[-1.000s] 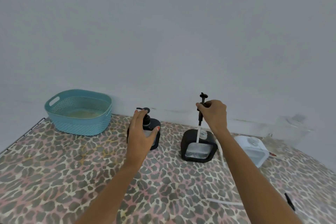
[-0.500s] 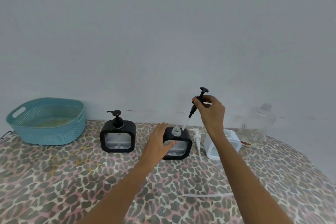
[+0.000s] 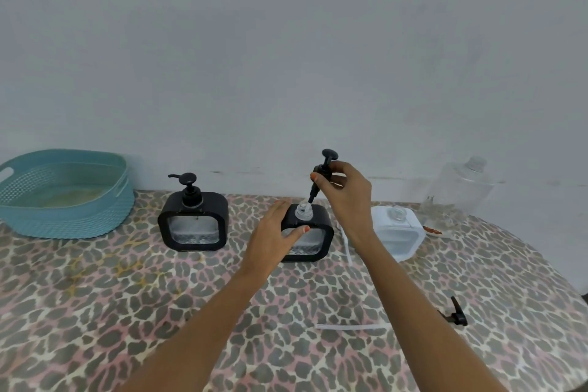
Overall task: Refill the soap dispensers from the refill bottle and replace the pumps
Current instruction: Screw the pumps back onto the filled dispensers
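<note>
A: Right hand [image 3: 345, 197] is up above the middle black dispenser [image 3: 313, 240], fingers [image 3: 321, 180] pinched shut on a black pump [image 3: 322, 175], which hangs tilted with its lower end just at the open clear neck.

B: And the left hand [image 3: 273, 237]?

A: Wrapped around the left side of that same dispenser, thumb across its front window, bracing it on the bench [image 3: 127, 296]. Closed on it, palm against the black frame.

B: The other dispensers?

A: One black dispenser [image 3: 193, 221] stands to the left with its pump on, upright, well apart from either hand. On the right, just behind the right wrist, a white dispenser [image 3: 397, 237] has an open neck and no pump.

B: Where's the refill bottle?

A: A clear bottle [image 3: 461, 188] stands at the back right by the wall [image 3: 286, 57], beyond the white one. How full it is, I can't tell.

B: Anything loose?

A: A thin white tube [image 3: 348, 326] lies flat near the right forearm, and a small black pump head [image 3: 455, 315] lies further right. A white pump [image 3: 345, 240] shows between the middle and white dispensers, mostly hidden by the wrist. A teal basket [image 3: 63, 197] sits far left.
</note>
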Demonstrator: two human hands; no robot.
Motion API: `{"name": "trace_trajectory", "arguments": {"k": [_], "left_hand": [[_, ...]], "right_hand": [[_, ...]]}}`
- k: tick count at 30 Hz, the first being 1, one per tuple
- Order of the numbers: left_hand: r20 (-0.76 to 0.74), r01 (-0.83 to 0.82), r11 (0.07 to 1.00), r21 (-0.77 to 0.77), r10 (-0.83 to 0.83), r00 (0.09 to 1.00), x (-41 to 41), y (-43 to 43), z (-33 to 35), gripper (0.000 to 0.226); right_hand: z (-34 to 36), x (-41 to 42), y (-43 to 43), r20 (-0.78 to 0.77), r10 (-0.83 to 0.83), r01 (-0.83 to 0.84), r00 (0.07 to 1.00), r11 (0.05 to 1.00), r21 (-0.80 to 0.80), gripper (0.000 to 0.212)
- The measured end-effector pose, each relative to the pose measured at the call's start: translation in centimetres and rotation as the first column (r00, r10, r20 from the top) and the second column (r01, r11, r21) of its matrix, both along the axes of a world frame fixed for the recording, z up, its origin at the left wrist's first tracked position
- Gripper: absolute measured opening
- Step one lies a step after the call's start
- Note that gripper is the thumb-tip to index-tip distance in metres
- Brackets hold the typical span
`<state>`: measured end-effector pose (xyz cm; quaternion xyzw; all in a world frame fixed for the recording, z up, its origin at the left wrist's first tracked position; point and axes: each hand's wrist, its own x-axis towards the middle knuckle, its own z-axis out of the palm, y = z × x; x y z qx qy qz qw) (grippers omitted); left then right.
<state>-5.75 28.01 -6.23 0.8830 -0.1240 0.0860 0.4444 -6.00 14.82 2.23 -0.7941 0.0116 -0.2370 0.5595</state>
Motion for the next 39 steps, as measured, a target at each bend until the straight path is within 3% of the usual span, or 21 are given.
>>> {"name": "trace_trajectory", "arguments": {"k": [17,24,30,34,39], "left_hand": [[0.064,0.034,0.989,-0.147,-0.025,0.998,-0.5,0.1,0.5,0.044],[0.081,0.049,0.984,-0.169,-0.035,0.996,-0.4,0.2,0.1,0.039],[0.09,0.051,0.987,-0.155,-0.038,0.995,-0.2,0.2,0.0,0.042],[0.082,0.041,0.987,-0.157,-0.028,0.996,-0.3,0.1,-0.1,0.044],[0.087,0.05,0.985,-0.167,-0.036,0.996,-0.3,0.2,-0.1,0.041]], "right_hand": [[-5.2,-0.9,1.3,-0.158,0.027,-0.054,0.987,0.984,-0.172,0.035],[-6.1,-0.9,2.1,-0.114,-0.106,0.068,0.988,0.953,-0.296,0.044],[-4.6,-1.2,1.3,-0.206,0.168,-0.182,0.964,0.982,-0.047,0.041],[-4.6,-0.8,0.9,-0.224,0.089,-0.116,0.971,0.987,-0.11,0.032],[-4.7,-0.7,1.6,-0.202,0.026,-0.054,0.979,0.989,-0.138,0.042]]}}
